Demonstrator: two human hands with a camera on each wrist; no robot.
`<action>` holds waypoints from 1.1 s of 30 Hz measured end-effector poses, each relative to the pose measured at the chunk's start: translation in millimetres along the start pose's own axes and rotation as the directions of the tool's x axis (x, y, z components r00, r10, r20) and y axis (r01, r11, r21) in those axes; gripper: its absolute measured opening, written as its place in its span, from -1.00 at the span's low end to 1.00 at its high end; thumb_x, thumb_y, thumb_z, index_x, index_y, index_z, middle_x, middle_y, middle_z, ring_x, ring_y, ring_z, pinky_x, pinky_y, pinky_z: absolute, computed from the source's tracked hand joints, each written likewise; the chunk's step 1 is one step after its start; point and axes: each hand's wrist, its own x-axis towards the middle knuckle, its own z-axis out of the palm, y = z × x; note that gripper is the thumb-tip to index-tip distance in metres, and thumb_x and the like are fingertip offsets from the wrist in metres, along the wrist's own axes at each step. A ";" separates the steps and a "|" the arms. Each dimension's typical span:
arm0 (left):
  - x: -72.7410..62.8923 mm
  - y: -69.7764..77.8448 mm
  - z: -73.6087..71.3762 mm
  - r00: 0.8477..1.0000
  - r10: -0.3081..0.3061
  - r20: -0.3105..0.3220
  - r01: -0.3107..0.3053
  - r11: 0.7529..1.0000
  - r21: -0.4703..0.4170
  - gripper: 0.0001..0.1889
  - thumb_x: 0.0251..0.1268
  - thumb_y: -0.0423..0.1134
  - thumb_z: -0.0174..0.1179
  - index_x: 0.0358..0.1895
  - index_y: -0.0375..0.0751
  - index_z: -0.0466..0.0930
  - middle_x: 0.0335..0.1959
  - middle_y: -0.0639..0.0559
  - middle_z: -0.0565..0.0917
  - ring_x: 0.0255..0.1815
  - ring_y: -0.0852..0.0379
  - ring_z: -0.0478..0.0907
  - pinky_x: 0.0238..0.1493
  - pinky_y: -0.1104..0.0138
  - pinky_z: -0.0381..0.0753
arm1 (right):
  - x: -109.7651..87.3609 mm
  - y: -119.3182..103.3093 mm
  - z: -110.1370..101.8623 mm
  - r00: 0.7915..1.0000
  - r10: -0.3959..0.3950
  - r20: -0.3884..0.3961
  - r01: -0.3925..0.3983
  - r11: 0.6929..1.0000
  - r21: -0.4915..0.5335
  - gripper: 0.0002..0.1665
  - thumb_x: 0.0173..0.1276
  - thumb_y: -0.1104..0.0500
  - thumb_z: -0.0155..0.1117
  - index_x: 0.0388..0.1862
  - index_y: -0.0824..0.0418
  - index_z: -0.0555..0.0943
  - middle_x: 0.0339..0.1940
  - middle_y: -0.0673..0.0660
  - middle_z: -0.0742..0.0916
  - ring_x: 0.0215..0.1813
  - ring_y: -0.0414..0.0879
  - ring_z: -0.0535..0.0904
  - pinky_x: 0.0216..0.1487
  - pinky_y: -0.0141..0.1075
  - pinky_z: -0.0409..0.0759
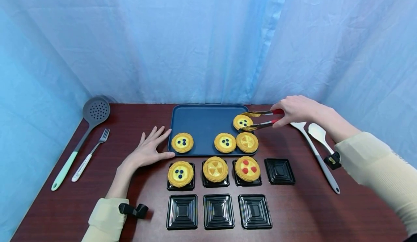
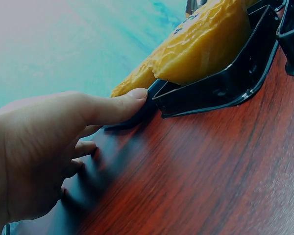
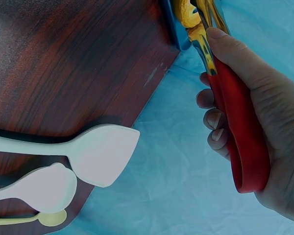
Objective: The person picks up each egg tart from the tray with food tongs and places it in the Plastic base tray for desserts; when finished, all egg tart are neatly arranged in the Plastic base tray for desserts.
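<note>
My right hand (image 1: 301, 111) grips red-handled tongs (image 1: 261, 125) with gold-coloured arms. Their tips lie on both sides of a blueberry-topped tart (image 1: 242, 122) at the dark blue tray's right edge. Wrapped around the red handle (image 3: 240, 122) are my fingers, as the right wrist view shows. My left hand (image 1: 148, 152) spreads its fingers along the left side of the blue tray (image 1: 202, 124), with the thumb (image 2: 112, 106) at its near corner. On that tray also lie two blueberry tarts (image 1: 182, 142) (image 1: 224, 142) and an orange-topped tart (image 1: 247, 142).
In front, black square holders bear a blueberry tart (image 1: 180, 174), an orange tart (image 1: 215, 169) and a red-fruit tart (image 1: 247, 169). More black holders (image 1: 219, 211) stand nearer and rightward. A skimmer (image 1: 96, 111) and fork (image 1: 91, 155) lie left; a white-headed spatula (image 1: 314, 147) and spoon (image 1: 317, 133) right.
</note>
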 end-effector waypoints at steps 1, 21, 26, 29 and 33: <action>0.0 0.1 -0.1 1.000 0.000 0.000 0.000 1.000 0.001 -0.01 0.30 0.26 0.32 0.68 0.01 0.05 0.72 -0.27 -0.04 0.73 -0.38 -0.28 0.58 -0.40 -0.44 | 0.0 -0.1 -0.2 1.000 0.000 -0.001 0.000 1.000 0.000 -0.20 0.17 -0.34 0.51 0.21 0.15 0.71 -0.09 0.06 0.84 -0.32 -0.23 0.63 -0.21 -0.13 0.65; 1.9 -0.3 1.1 1.000 0.007 -0.008 -0.006 1.000 0.006 -0.02 0.32 0.25 0.31 0.68 0.01 0.06 0.71 -0.29 -0.04 0.73 -0.38 -0.27 0.58 -0.41 -0.42 | -1.0 1.1 -5.9 1.000 -0.007 0.008 0.007 1.000 -0.006 -0.16 0.17 -0.38 0.49 0.23 0.18 0.70 -0.09 0.06 0.84 -0.30 -0.20 0.67 -0.20 -0.08 0.68; 3.3 -0.5 1.3 1.000 0.008 -0.009 -0.008 1.000 0.011 -0.02 0.31 0.25 0.31 0.68 0.00 0.06 0.71 -0.29 -0.03 0.73 -0.38 -0.26 0.58 -0.41 -0.41 | -13.3 3.2 -14.3 1.000 -0.001 -0.006 0.001 1.000 -0.005 -0.31 0.19 -0.36 0.48 0.10 0.07 0.73 -0.35 -0.06 0.76 -0.39 -0.21 0.56 -0.35 -0.20 0.53; 4.0 0.1 1.9 1.000 0.007 -0.011 -0.007 1.000 0.011 -0.02 0.31 0.23 0.32 0.68 0.00 0.06 0.71 -0.29 -0.03 0.73 -0.38 -0.26 0.58 -0.41 -0.42 | -28.1 6.2 -19.4 1.000 0.004 -0.026 -0.005 1.000 -0.028 -0.34 0.19 -0.35 0.48 0.09 0.04 0.72 -0.52 -0.10 0.65 -0.47 -0.21 0.48 -0.42 -0.26 0.42; 4.9 0.9 2.9 1.000 0.007 -0.005 -0.007 1.000 0.010 -0.02 0.31 0.24 0.32 0.68 0.00 0.06 0.71 -0.28 -0.03 0.73 -0.38 -0.27 0.59 -0.40 -0.42 | -56.3 9.7 -21.9 0.999 0.017 -0.049 -0.020 0.998 -0.061 -0.39 0.17 -0.37 0.48 0.04 -0.02 0.72 -0.63 -0.13 0.53 -0.55 -0.26 0.36 -0.46 -0.32 0.30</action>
